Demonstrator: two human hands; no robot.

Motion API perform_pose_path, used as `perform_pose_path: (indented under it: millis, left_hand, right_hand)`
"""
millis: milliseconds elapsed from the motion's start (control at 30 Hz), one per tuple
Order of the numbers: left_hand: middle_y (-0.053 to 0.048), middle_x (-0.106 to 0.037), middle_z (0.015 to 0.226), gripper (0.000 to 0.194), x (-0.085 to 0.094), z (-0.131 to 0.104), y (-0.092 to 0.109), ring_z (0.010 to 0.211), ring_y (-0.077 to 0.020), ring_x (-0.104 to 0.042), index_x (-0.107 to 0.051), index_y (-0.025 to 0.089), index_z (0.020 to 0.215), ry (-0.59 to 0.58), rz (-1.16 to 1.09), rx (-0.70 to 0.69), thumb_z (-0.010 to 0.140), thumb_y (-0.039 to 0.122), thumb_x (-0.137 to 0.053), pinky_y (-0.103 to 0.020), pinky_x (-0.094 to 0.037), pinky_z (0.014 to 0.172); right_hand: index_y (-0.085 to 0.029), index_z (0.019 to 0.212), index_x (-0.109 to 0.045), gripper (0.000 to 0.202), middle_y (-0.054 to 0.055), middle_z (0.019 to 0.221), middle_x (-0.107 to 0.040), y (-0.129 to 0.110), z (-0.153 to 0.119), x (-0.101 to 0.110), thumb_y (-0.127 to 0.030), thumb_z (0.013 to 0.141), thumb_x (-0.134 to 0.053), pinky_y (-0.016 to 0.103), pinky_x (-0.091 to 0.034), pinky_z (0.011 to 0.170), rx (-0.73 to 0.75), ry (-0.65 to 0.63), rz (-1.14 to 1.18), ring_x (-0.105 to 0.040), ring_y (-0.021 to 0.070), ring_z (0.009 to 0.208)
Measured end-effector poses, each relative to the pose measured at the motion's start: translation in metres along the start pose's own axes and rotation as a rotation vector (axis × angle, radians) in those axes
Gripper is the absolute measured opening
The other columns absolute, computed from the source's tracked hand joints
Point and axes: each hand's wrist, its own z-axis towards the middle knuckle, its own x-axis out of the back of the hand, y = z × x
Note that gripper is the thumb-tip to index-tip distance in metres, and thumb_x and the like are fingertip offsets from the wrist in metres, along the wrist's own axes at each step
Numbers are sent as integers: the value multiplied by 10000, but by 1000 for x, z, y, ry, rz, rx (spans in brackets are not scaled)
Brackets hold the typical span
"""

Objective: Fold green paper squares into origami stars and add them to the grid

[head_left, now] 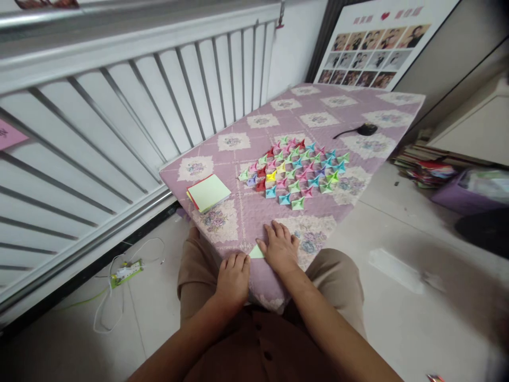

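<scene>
A person in a dark brown buttoned top and loose tan cloth trousers.

The top was plain and dark, with small, round, dark buttons set in a line down its front, close in shade to the cloth around them. The trousers were one even tan, with wide legs, soft creases over the knees and a matte look to the fabric. Both forearms were bare along the length that showed. The left hand and the right hand were bare too; their nails were too small to make out.
</scene>
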Motion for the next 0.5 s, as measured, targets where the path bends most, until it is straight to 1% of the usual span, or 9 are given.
perform_pose_path:
  millis: [133, 300, 400, 500]
  left_hand:
    - [-117, -556, 1213, 351, 8, 0, 6, 1056, -230, -499, -547, 161, 1244, -29, 44, 60, 906, 191, -459, -369, -442, 832]
    - [-119, -553, 1232, 372, 16, -1, 7, 1087, -241, -495, -545, 154, 1253, -78, 25, 116, 892, 168, -457, -381, -441, 872]
    - [-110, -541, 1257, 399, 16, 0, 11, 1123, -244, -475, -526, 167, 1276, -23, -21, 136, 885, 147, -446, -392, -435, 896]
    - [-92, -538, 1271, 409, 9, 4, 21, 1161, -235, -446, -521, 193, 1282, 71, -90, 34, 883, 142, -450, -406, -404, 956]
  right_hand:
    - [-227, 1343, -438, 520, 103, 1463, -354, 0, -2, 2, -475, 886, -431, 514, -217, 997, 6, -3, 0, -229, 286, 1328]
    - [-225, 1346, -433, 527, 104, 1467, -348, 1, -4, 3, -478, 884, -444, 521, -210, 1003, 12, 6, 9, -226, 287, 1333]
    - [-226, 1333, -448, 517, 101, 1461, -363, 1, -5, 4, -477, 882, -456, 526, -216, 1004, 10, 21, 21, -245, 288, 1329]
    - [-226, 1329, -454, 512, 104, 1459, -369, 2, -6, 4, -469, 880, -464, 528, -223, 1006, 10, 29, 26, -257, 289, 1329]
